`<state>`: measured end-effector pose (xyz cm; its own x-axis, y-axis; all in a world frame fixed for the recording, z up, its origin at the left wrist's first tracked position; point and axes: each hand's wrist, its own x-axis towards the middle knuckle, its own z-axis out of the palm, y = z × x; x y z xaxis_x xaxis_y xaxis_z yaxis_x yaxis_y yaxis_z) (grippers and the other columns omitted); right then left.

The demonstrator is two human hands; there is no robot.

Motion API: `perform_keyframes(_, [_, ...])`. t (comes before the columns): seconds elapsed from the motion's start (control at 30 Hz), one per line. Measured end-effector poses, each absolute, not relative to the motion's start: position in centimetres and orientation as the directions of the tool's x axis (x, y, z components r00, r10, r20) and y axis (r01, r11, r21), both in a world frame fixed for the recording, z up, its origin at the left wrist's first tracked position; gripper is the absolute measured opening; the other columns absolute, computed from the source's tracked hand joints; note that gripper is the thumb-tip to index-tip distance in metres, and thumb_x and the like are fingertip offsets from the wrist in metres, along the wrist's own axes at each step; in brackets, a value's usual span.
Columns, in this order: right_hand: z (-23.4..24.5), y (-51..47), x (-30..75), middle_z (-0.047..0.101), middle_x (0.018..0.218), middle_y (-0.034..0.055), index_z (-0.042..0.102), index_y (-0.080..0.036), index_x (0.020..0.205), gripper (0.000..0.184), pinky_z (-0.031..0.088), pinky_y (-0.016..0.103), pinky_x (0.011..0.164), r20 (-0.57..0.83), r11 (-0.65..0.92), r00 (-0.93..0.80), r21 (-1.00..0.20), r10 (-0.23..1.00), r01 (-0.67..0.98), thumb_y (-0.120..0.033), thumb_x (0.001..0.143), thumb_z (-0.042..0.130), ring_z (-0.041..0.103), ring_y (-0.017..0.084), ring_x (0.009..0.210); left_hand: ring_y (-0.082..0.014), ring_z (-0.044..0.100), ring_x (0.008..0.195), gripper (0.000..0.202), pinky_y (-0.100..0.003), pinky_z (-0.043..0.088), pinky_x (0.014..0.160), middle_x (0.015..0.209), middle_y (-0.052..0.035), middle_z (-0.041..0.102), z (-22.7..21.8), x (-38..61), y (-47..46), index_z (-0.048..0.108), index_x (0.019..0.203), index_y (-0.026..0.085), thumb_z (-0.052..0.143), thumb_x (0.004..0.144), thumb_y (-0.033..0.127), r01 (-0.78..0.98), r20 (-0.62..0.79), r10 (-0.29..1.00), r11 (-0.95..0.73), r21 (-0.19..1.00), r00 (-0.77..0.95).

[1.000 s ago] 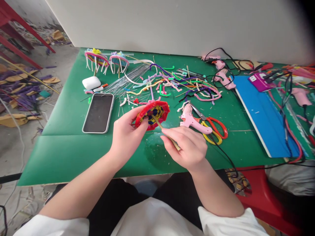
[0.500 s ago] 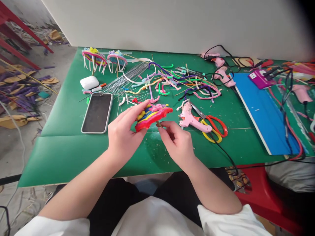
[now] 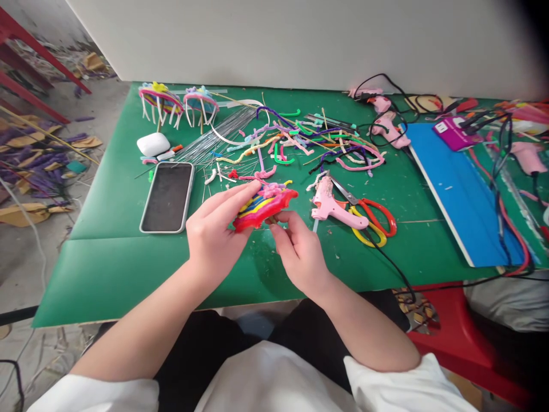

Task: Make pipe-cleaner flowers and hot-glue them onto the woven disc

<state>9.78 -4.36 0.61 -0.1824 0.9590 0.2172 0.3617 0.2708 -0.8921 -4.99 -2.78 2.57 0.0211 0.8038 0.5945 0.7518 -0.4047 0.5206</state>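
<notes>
A small pipe-cleaner umbrella (image 3: 266,209), striped red, yellow and blue with pink on top, is held above the table's front half. My left hand (image 3: 218,229) is closed around its left side, thumb below and fingers over the top. Under the canopy, my right hand (image 3: 298,246) pinches the thin brown stick (image 3: 271,220); most of the stick is hidden by the fingers. Just right of my right hand lie a pink glue gun (image 3: 337,209) and scissors (image 3: 373,220) with red and yellow handles.
Pipe-cleaner pieces (image 3: 291,140) and thin wires (image 3: 214,140) spread over the green table (image 3: 107,269). Two finished-looking umbrellas (image 3: 159,106) stand back left, near a white case (image 3: 153,144) and phone (image 3: 167,197). A blue board (image 3: 458,200) and cords lie right.
My right hand has shifted slightly left and up, closer under the umbrella's canopy. The umbrella is tilted a little differently. My left hand keeps its hold.
</notes>
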Motion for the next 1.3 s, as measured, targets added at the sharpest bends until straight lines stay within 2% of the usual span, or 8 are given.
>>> perform_keyframes(0.17, [0.6, -4.5, 9.8, 0.055, 0.056, -0.0068, 0.050, -0.020, 0.093, 0.009, 0.035, 0.018, 0.041, 0.244, 0.301, -0.186, -0.858, 0.952, 0.417, -0.023, 0.090, 0.043, 0.050, 0.008, 0.040, -0.0170, 0.066, 0.096, 0.033, -0.029, 0.054, 0.087, 0.108, -0.0011, 0.070, 2.6, -4.9, -2.9, 0.066, 0.107, 0.024, 0.053, 0.079, 0.014, 0.759, 0.609, 0.792, -0.422, 0.496, 0.043])
perform_keyframes(0.33, [0.4, -4.5, 9.7, 0.058, 0.059, -0.0054, 0.050, -0.020, 0.094, 0.008, 0.034, 0.018, 0.040, 0.284, 0.337, -0.186, -0.846, 0.941, 0.414, -0.021, 0.090, 0.043, 0.050, 0.008, 0.039, -0.0176, 0.066, 0.097, 0.032, -0.031, 0.054, 0.087, 0.108, -0.0024, 0.070, 2.5, -4.9, -3.0, 0.066, 0.107, 0.022, 0.049, 0.081, 0.014, 0.744, 0.627, 0.776, -0.454, 0.490, 0.060])
perform_keyframes(0.47, [0.3, -4.5, 9.7, 0.059, 0.059, -0.0047, 0.049, -0.019, 0.095, 0.009, 0.033, 0.019, 0.039, 0.380, 0.427, -0.196, -0.780, 0.904, 0.457, -0.019, 0.090, 0.042, 0.048, 0.008, 0.036, -0.0178, 0.066, 0.095, 0.026, -0.031, 0.055, 0.083, 0.107, -0.0046, 0.070, 2.7, -4.9, -3.0, 0.065, 0.108, 0.022, 0.051, 0.085, 0.020, 0.708, 0.678, 0.731, -0.521, 0.477, 0.082])
perform_keyframes(0.63, [0.5, -4.7, 10.0, 0.061, 0.057, -0.0024, 0.050, -0.021, 0.090, 0.010, 0.041, 0.021, 0.042, 0.535, 0.566, -0.224, -0.651, 0.815, 0.505, -0.016, 0.086, 0.041, 0.057, 0.013, 0.043, -0.0187, 0.066, 0.095, 0.036, -0.033, 0.055, 0.085, 0.108, -0.0055, 0.069, 3.2, -5.3, -3.3, 0.060, 0.116, 0.023, 0.062, 0.080, 0.020, 0.634, 0.830, 0.539, -0.695, 0.341, 0.145])
perform_keyframes(0.83, [0.1, -4.9, 10.4, 0.060, 0.056, 0.0001, 0.052, -0.023, 0.083, 0.009, 0.049, 0.025, 0.050, 0.671, 0.716, -0.297, -0.520, 0.680, 0.465, -0.019, 0.082, 0.044, 0.063, 0.018, 0.053, -0.0205, 0.065, 0.101, 0.043, -0.037, 0.053, 0.092, 0.110, -0.0066, 0.069, 4.2, -6.0, -4.3, 0.053, 0.126, 0.023, 0.058, 0.084, 0.019, 0.610, 0.864, 0.439, -0.763, 0.213, 0.248])
perform_keyframes(0.93, [0.1, -5.1, 10.3, 0.057, 0.052, -0.0010, 0.052, -0.024, 0.080, 0.012, 0.050, 0.025, 0.052, 0.684, 0.729, -0.296, -0.515, 0.666, 0.450, -0.019, 0.083, 0.041, 0.061, 0.017, 0.049, -0.0223, 0.063, 0.105, 0.047, -0.039, 0.052, 0.093, 0.111, -0.0097, 0.068, 4.4, -5.9, -4.6, 0.050, 0.130, 0.018, 0.056, 0.083, 0.016, 0.589, 0.871, 0.422, -0.781, 0.207, 0.253])
perform_keyframes(1.13, [1.3, -5.3, 10.4, 0.067, 0.069, 0.0053, 0.056, -0.023, 0.091, 0.017, 0.055, 0.030, 0.067, 0.636, 0.682, -0.273, -0.584, 0.722, 0.441, -0.019, 0.082, 0.042, 0.069, 0.022, 0.080, -0.0250, 0.063, 0.104, 0.051, -0.041, 0.053, 0.091, 0.113, -0.0149, 0.066, 4.0, -5.5, -4.3, 0.051, 0.129, 0.010, 0.062, 0.079, 0.014, 0.580, 0.896, 0.401, -0.782, 0.227, 0.190])
perform_keyframes(1.3, [1.4, -5.3, 10.4, 0.070, 0.076, 0.0077, 0.057, -0.022, 0.091, 0.018, 0.056, 0.029, 0.067, 0.614, 0.662, -0.262, -0.627, 0.744, 0.410, -0.016, 0.081, 0.043, 0.069, 0.023, 0.085, -0.0245, 0.064, 0.103, 0.041, -0.041, 0.054, 0.090, 0.107, -0.0136, 0.069, 4.1, -5.5, -4.2, 0.056, 0.123, 0.010, 0.057, 0.082, 0.013, 0.571, 0.888, 0.422, -0.780, 0.255, 0.181])
